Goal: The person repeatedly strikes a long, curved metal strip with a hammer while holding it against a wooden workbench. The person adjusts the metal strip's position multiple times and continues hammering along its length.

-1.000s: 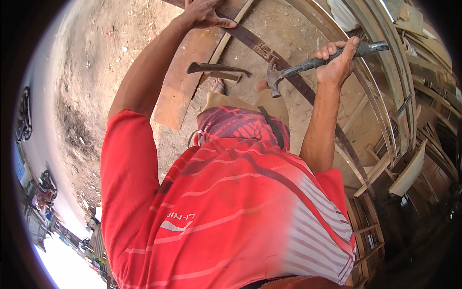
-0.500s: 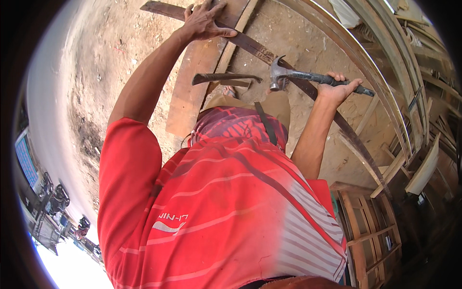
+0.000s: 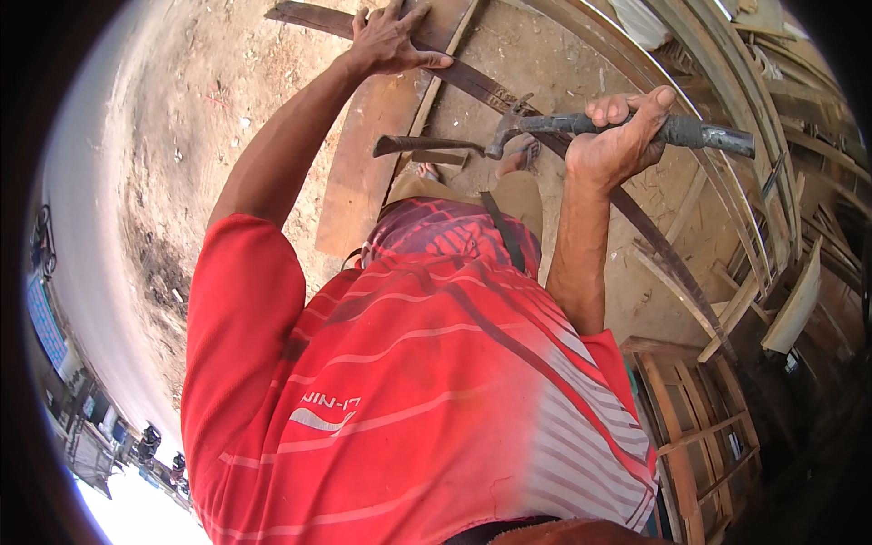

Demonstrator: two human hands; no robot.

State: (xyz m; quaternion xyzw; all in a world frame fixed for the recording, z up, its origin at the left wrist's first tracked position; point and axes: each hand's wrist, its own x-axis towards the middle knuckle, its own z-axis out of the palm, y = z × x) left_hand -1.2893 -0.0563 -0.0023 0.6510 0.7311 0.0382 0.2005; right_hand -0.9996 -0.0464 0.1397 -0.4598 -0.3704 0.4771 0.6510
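My left hand (image 3: 391,41) rests on a long dark wooden plank (image 3: 656,238), its fingers spread across it. My right hand (image 3: 616,145) grips a claw hammer (image 3: 722,137) by its black handle, with the steel head over the middle of the plank. Below the plank, near my feet, lies a dark bar (image 3: 409,143) with a narrow curved end. A wider brown board (image 3: 356,168) lies on the dirt under the left part of the plank.
Curved wooden strips (image 3: 758,154) and stacked timber fill the right side. A slatted wooden frame (image 3: 695,431) stands at the lower right. Dirt ground (image 3: 191,154) borders a paved road (image 3: 95,254) on the left, with parked motorbikes (image 3: 150,440) at the lower left.
My right hand and the hammer dipped downward in the picture, then came back up a little. My left hand remains on the plank.
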